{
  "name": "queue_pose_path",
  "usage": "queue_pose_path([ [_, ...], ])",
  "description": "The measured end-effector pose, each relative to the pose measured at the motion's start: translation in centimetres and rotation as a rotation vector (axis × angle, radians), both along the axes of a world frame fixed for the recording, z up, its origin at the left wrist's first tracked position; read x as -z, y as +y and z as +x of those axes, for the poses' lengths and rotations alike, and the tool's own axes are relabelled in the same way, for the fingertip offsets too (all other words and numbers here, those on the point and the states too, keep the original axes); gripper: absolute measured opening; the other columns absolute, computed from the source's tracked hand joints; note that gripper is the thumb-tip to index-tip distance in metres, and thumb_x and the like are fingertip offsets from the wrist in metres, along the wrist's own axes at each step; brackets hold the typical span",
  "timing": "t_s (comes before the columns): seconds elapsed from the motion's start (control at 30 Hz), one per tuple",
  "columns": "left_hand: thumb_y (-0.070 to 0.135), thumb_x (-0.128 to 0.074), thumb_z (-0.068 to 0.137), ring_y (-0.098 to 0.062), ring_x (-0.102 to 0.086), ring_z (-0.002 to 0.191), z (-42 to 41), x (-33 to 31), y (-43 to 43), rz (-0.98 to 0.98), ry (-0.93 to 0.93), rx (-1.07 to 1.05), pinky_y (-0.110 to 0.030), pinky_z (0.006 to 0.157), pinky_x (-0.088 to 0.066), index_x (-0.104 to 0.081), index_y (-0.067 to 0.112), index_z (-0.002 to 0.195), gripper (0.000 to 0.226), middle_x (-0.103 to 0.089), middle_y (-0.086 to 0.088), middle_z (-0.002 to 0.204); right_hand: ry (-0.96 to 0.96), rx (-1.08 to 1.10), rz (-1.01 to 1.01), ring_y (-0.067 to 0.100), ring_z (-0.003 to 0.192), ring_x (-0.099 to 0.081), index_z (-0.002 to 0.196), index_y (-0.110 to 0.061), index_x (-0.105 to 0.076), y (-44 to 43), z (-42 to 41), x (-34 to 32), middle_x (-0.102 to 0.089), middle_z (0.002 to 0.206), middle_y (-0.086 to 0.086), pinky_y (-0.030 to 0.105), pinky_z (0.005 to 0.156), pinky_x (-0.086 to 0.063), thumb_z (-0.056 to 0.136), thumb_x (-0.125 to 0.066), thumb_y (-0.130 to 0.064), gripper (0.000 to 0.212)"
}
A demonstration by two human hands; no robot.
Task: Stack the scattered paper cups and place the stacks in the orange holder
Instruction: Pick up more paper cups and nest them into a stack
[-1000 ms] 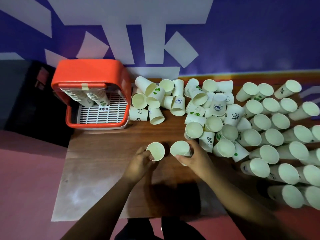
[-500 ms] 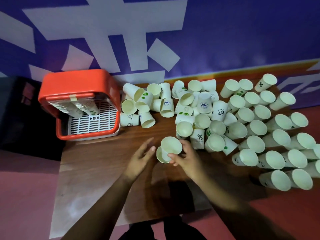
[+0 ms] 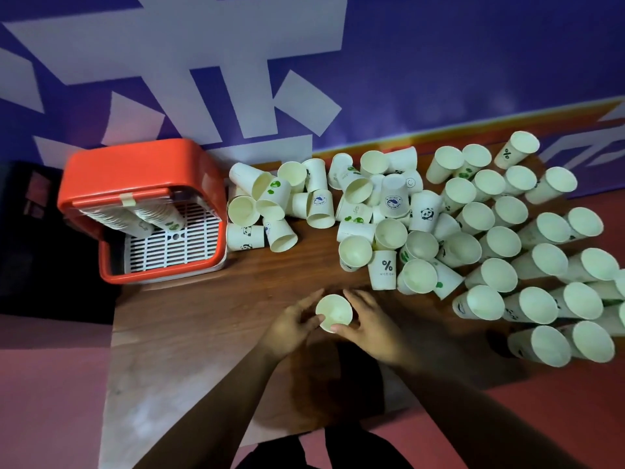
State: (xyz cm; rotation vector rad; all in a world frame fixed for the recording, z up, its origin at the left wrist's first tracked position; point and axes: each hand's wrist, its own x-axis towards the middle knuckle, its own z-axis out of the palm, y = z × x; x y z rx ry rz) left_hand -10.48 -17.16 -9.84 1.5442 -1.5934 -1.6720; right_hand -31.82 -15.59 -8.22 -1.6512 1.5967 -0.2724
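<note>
My left hand and right hand clasp one cup at the table's middle, fingers curled round it. Beyond them loose cups crowd the far edge; the orange holder fills the far-left corner.

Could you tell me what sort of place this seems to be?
Probably an indoor workstation set up for a sorting exercise, not a home: a wooden table against a purple wall with large white lettering, many loose paper cups, and an orange holder with a white grid tray.
</note>
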Motion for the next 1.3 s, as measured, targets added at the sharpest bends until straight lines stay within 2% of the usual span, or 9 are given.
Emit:
queue_pose_path([
  [0.17,0.034,-0.069,0.091,-0.017,-0.061,0.115,-1.5,-0.6,-3.3,-0.104,-0.154,-0.129,-0.038,0.100,-0.051,-0.059,0.028,0.125,0.037,-0.058,0.004,0.125,0.165,0.225,-0.308,0.028,0.113,-0.055,0.123,-0.008,-0.056,-2.2,-3.7,-1.7,-0.050,0.128,0.011,0.041,0.087,-0.053,0.087,-0.067,-0.033,0.045],
  [0.37,0.028,-0.073,0.085,-0.015,-0.046,0.118,-6.0,-2.1,-8.7,-0.254,-0.367,0.041,-0.031,0.104,-0.039,-0.051,0.024,0.137,0.056,-0.040,-0.003,0.132,0.246,0.218,-0.302,0.032,0.118,-0.052,0.124,-0.004,-0.055,-4.6,-6.2,-2.1,-0.049,0.129,0.015,0.043,0.088,-0.051,0.085,-0.066,-0.020,0.044],
  [0.53,0.019,-0.069,0.087,-0.032,-0.064,0.108,-7.7,-0.4,-9.9,-0.344,-0.526,0.155,-0.036,0.092,-0.051,-0.068,0.011,0.120,0.034,-0.058,-0.016,0.125,0.252,0.224,-0.242,0.030,0.118,-0.050,0.129,-0.005,-0.051,-5.0,-6.8,-2.2,-0.046,0.134,0.012,0.042,0.089,-0.048,0.086,-0.062,-0.020,0.047],
  [0.73,0.031,-0.070,0.090,-0.015,-0.068,0.084,-6.0,-2.2,-9.2,-0.476,-0.317,0.120,-0.032,0.079,-0.054,-0.071,0.020,0.103,0.017,-0.065,-0.005,0.100,0.350,0.196,-0.277,0.031,0.104,-0.061,0.131,-0.007,-0.051,-6.9,-8.0,-2.2,-0.048,0.135,0.010,0.038,0.081,-0.050,0.087,-0.061,-0.020,0.046],
  [0.83,0.025,-0.074,0.089,-0.011,-0.068,0.089,-4.3,-4.1,-7.8,-0.374,-0.119,-0.003,-0.024,0.081,-0.053,-0.072,0.024,0.091,0.003,-0.063,-0.004,0.099,0.406,0.139,-0.256,0.031,0.093,-0.064,0.130,-0.008,-0.051,-7.6,-8.0,-1.1,-0.050,0.133,0.010,0.038,0.069,-0.052,0.088,-0.060,-0.018,0.044],
  [0.97,0.027,-0.077,0.085,-0.014,-0.065,0.101,-2.8,-5.9,-5.8,-0.215,0.017,-0.077,-0.029,0.084,-0.051,-0.069,0.021,0.078,0.012,-0.060,-0.004,0.109,0.487,0.100,-0.179,0.030,0.097,-0.063,0.134,-0.012,-0.043,-8.4,-7.5,-0.7,-0.050,0.127,0.010,0.038,0.074,-0.052,0.090,-0.058,-0.013,0.047],
  [1.07,0.011,-0.078,0.084,-0.012,-0.060,0.112,-2.1,-6.6,-4.7,-0.186,0.125,-0.099,-0.018,0.086,-0.050,-0.067,0.010,0.090,0.013,-0.055,-0.008,0.124,0.463,0.061,-0.163,0.033,0.095,-0.063,0.127,-0.010,-0.046,-9.3,-6.6,-0.9,-0.052,0.122,0.011,0.040,0.073,-0.051,0.088,-0.060,-0.007,0.042],
  [1.2,0.020,-0.082,0.079,-0.026,-0.057,0.118,-1.5,-6.6,-3.0,-0.116,0.239,-0.110,-0.036,0.093,-0.054,-0.053,0.016,0.124,0.053,-0.054,-0.010,0.127,0.431,0.056,-0.173,0.033,0.099,-0.062,0.111,-0.003,-0.059,-9.7,-5.8,-0.6,-0.056,0.116,0.014,0.040,0.081,-0.052,0.085,-0.063,-0.002,0.027],
  [1.3,0.031,-0.083,0.077,-0.014,-0.049,0.130,-1.1,-6.2,-1.9,-0.130,0.157,-0.081,-0.031,0.105,-0.046,-0.044,0.026,0.141,0.076,-0.048,0.000,0.136,0.415,0.073,-0.268,0.031,0.092,-0.062,0.099,-0.003,-0.065,-9.6,-5.2,-0.9,-0.059,0.108,0.013,0.034,0.077,-0.048,0.086,-0.063,-0.003,0.014],
])
